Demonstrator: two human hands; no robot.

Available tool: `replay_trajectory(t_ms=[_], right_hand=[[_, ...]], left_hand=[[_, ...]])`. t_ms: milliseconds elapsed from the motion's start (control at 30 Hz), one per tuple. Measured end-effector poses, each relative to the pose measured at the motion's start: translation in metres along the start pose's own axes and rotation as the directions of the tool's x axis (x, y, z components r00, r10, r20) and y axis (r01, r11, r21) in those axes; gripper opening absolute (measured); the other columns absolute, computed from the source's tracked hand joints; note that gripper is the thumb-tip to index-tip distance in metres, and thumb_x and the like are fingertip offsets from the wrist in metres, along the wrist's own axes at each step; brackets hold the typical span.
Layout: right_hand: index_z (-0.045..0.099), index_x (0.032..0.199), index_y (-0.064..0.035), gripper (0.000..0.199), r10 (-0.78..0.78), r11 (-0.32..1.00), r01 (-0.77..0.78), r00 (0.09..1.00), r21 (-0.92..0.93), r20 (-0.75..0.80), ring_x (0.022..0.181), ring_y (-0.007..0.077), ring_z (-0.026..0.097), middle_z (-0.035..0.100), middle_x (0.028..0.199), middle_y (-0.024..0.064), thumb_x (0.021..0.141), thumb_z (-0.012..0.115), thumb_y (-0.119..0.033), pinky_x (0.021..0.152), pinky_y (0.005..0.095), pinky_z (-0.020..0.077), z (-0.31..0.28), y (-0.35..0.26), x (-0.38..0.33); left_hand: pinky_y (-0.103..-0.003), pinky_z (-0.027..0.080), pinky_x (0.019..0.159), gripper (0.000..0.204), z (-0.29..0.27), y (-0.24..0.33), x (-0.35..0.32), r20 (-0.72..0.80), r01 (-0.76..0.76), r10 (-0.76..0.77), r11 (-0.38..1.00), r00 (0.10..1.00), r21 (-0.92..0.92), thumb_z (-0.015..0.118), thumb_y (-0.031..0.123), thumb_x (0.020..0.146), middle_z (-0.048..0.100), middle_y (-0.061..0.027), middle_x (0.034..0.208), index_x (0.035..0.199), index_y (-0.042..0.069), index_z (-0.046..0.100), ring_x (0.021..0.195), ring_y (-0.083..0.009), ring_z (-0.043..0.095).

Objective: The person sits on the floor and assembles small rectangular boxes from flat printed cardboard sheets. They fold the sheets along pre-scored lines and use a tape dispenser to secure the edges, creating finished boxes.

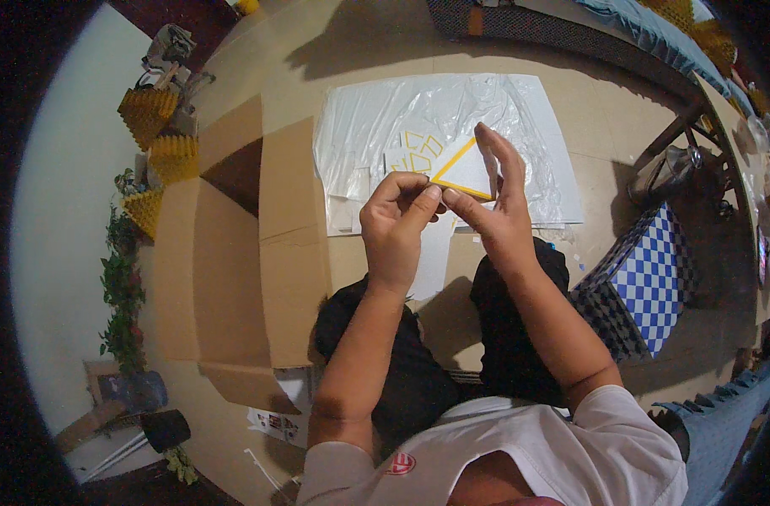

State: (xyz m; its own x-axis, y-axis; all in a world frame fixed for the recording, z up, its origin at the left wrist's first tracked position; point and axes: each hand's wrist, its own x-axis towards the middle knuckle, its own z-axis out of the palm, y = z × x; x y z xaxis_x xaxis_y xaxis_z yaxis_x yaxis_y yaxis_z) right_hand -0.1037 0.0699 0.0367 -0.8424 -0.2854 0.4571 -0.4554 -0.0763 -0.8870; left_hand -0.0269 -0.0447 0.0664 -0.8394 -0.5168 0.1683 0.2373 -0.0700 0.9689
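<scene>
Between my two hands is a white triangle with a yellow border, raised above the sheet. My left hand pinches its lower left corner between thumb and bent fingers. At the triangle's lower edge sits the thumb of my right hand, while its fingers reach up along the right side, so the piece lies in its grip. Several small yellow-outlined pieces lie just beyond my left hand. Under them spreads a white board with clear plastic film.
An open cardboard box stands at my left. To the right are a blue-and-white checkered box, a metal kettle and a table. A white strip lies between my knees. Leafy plants line the left wall.
</scene>
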Motion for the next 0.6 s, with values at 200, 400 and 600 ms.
replay_trajectory(t_ms=[200,400,600], right_hand=[[0.046,0.133,-0.0106,0.066,0.321,0.942,-0.319,0.947,0.104,-0.001,0.127,0.0296,0.038,0.041,0.133,0.0151,0.075,0.074,-0.025,0.107,0.0411,0.0292,-0.013,0.007,0.002],[0.067,0.105,-0.0132,0.03,-0.285,0.878,0.319,0.947,-0.357,0.145,0.115,0.0262,0.049,0.055,0.121,0.0114,0.076,0.07,-0.005,0.1,0.0395,0.0345,-0.027,-0.014,0.014],[0.07,0.098,-0.0115,0.026,-0.201,0.913,0.278,0.944,-0.3,0.263,0.1,0.0249,0.055,0.061,0.096,0.0074,0.075,0.069,0.0,0.087,0.0351,0.0433,-0.032,-0.018,0.015]], left_hand=[[-0.021,0.046,0.065,0.01,-0.01,-0.005,0.003,0.083,0.056,-0.055,0.998,0.995,-0.008,0.063,0.006,0.087,0.061,-0.0011,0.081,0.094,0.0,0.06,0.074,-0.0065,0.056],[-0.02,0.042,0.066,0.016,-0.019,-0.005,0.005,0.136,0.136,-0.133,0.991,0.982,-0.014,0.07,0.009,0.084,0.059,0.0007,0.081,0.094,0.0,0.061,0.073,-0.0047,0.051],[-0.02,0.043,0.067,0.017,-0.024,-0.006,0.007,0.163,0.141,-0.147,0.989,0.976,0.044,0.072,0.008,0.083,0.06,0.0005,0.081,0.093,0.0,0.062,0.073,-0.0051,0.052]])
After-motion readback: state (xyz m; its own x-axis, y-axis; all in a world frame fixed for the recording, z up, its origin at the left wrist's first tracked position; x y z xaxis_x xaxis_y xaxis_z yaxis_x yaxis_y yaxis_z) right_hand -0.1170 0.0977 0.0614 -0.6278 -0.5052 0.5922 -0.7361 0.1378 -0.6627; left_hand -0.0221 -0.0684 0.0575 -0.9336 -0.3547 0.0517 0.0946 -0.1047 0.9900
